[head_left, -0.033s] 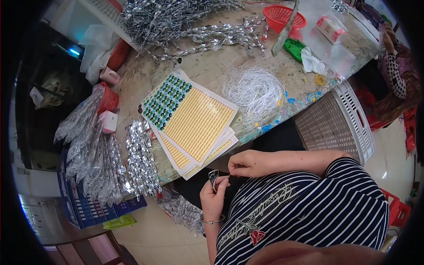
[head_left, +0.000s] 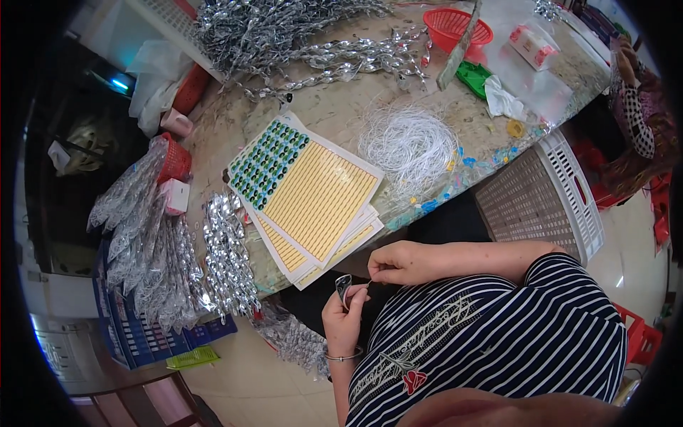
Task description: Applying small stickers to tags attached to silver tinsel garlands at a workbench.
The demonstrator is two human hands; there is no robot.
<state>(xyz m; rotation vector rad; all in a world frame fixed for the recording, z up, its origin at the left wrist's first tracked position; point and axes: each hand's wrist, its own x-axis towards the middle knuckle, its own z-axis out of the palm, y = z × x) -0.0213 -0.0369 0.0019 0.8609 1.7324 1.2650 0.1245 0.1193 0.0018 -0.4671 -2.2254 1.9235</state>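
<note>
My left hand [head_left: 345, 317], with a thin bracelet on the wrist, holds a small silver leaf-shaped piece [head_left: 343, 285] upright between its fingers. My right hand [head_left: 398, 263] is just right of it and pinches a thin white thread [head_left: 369, 283] close to the piece. Both hands hover off the near edge of the stone table [head_left: 341, 107], over my lap. Beside them on the table lies a stack of yellow sticker sheets [head_left: 313, 199]; the top one carries rows of green gems [head_left: 267, 164]. A loose bundle of white thread [head_left: 409, 142] lies beyond.
Heaps of silver leaf pieces lie at the table's left edge [head_left: 228, 256] and far side [head_left: 299, 35]. A red basket [head_left: 455, 28], a green object [head_left: 473, 75] and a white crate [head_left: 548, 199] are to the right. Another person's sleeve [head_left: 637, 114] shows at far right.
</note>
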